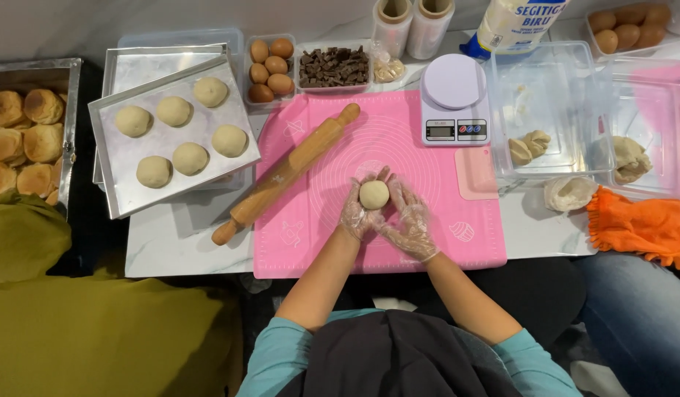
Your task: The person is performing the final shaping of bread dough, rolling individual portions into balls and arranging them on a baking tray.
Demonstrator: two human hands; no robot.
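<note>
Cupping a dough ball [374, 194] between left hand [360, 212] and right hand [408, 220], both gloved, grasping it above the pink mat [428, 242]; rolling pin [285, 175] lying just left, scale [454, 101] beyond.

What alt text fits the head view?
Two gloved hands, left and right, cup a dough ball over a pink mat. A rolling pin lies to the left, beside a tray holding six dough balls; a scale sits behind.

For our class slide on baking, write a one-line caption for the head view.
Two gloved hands, left hand and right hand, cup a dough ball above a pink mat.
</note>
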